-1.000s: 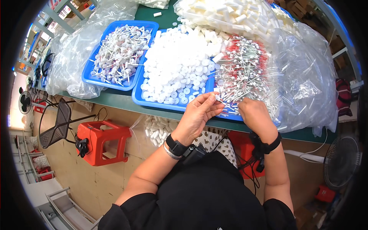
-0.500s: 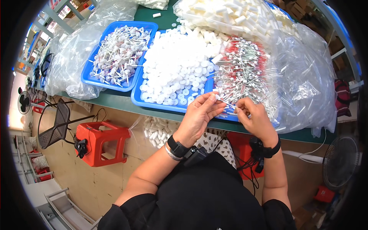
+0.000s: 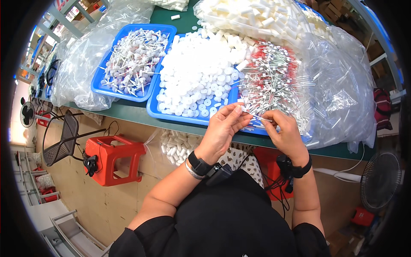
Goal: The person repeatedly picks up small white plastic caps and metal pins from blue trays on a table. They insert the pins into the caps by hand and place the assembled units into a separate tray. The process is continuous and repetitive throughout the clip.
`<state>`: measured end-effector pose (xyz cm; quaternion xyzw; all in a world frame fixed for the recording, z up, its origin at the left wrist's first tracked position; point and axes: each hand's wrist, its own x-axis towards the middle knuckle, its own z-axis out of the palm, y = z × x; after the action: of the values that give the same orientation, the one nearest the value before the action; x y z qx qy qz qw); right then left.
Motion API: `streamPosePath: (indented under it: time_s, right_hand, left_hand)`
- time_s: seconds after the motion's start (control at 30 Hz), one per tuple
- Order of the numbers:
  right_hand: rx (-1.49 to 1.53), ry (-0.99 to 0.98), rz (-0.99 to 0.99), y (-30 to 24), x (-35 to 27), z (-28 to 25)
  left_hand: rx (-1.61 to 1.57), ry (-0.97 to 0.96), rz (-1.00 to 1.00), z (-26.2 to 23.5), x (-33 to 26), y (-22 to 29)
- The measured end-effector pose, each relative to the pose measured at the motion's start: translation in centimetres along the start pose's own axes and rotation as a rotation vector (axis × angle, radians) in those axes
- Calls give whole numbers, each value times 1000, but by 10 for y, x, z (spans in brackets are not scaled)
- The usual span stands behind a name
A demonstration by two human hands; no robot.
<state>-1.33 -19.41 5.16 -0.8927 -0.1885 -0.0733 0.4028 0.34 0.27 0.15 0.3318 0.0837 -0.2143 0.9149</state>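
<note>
Above the table's front edge, my left hand (image 3: 223,128) pinches a small white piece between thumb and forefinger. From it a thin rod (image 3: 255,116) slants across to my right hand (image 3: 283,130), whose thumb and forefinger grip its other end. Just beyond my hands lie loose thin rods with white and red ends (image 3: 274,81), piled on a blue tray. To their left, a blue tray (image 3: 150,109) is heaped with translucent white discs (image 3: 201,85). Farther left, another blue tray (image 3: 96,88) holds rods fitted with discs (image 3: 132,62).
White cylinders (image 3: 257,17) in a clear bag lie at the back. Plastic bags (image 3: 342,94) lie at the right and far left. A red stool (image 3: 113,156), a black chair (image 3: 64,139) and a fan (image 3: 380,180) stand around the green table (image 3: 132,112).
My right hand has shifted slightly, its fingers nearer the rod and more level. My left hand has stayed nearly in place.
</note>
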Motion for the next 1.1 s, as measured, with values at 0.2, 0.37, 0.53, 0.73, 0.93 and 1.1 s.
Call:
streamPosePath:
  time_s: [0.2,0.37,0.53,0.73,0.93,1.1]
  right_hand:
    - [584,-121,455,-4,2,4]
    - [675,-162,468,3,2,10]
    - [320,-56,231,-6,1,20]
    - [197,127,268,6,3,-9]
    - [-174,182,250,29,6,-11]
    - [-476,92,2,23,14,-2]
  left_hand:
    - [135,-87,-25,8,-6,-8]
    - [133,-132,-62,6,-10,-9]
    - [190,-14,64,2,-6,17]
    - [-159,24,480,-56,37,177]
    - [696,127,410,-39,23,131]
    - [1737,-43,791,-46,17,69]
